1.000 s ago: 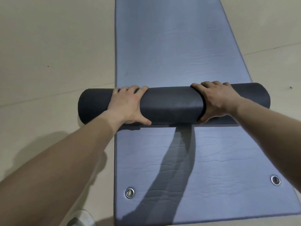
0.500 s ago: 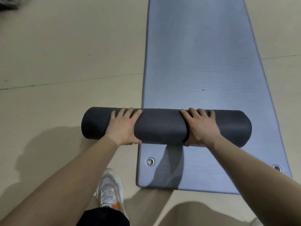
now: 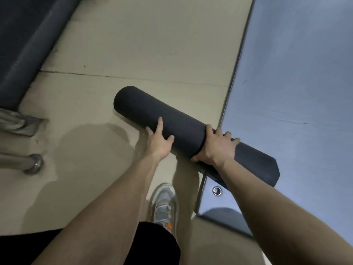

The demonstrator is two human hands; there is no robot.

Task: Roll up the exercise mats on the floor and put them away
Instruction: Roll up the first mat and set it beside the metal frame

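Clutching the rolled dark mat (image 3: 137, 106): left-hand grip (image 3: 159, 144), right-hand grip (image 3: 215, 148).

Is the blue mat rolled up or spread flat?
Spread flat: the blue mat lies unrolled on the floor, its corner grommet showing.

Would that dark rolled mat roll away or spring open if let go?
Probably rolls easily: the rolled mat is a round cylinder. May loosen: no strap shows, and the right hand grips its seam. Seems fairly stiff: both ends jut out straight.
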